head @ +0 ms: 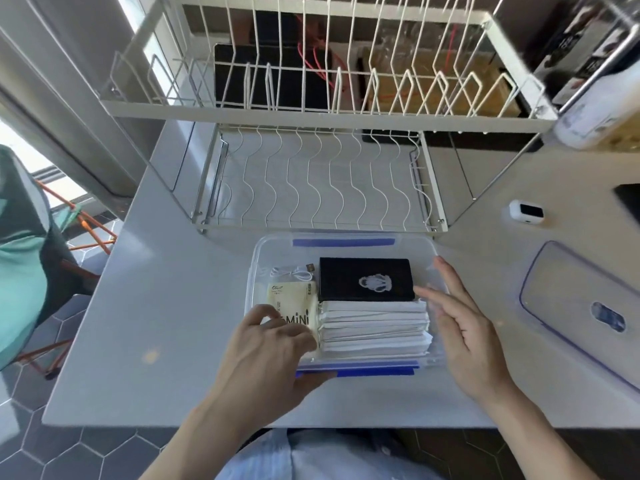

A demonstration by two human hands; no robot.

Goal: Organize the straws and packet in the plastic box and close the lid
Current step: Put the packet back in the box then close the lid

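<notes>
The clear plastic box (343, 237) with blue clips stands open on the counter in front of me. Inside, white paper-wrapped straws (374, 327) lie stacked at the near right, a black packet (365, 278) with a white emblem sits behind them, and a cream packet (294, 303) marked MINI lies at the left. A white cable (292, 271) is coiled at the back left. My left hand (270, 351) rests over the box's near left corner, fingers curled on the cream packet. My right hand (464, 327) hovers open over the box's right rim. The clear lid (581, 313) lies on the counter to the right.
A white wire dish rack (318, 181) stands just behind the box, its upper tier overhanging. A small white device (526, 211) sits on the counter at the right, a white bottle (595, 112) further back. The counter's edge runs close to my body; a chair (24, 258) is at the left.
</notes>
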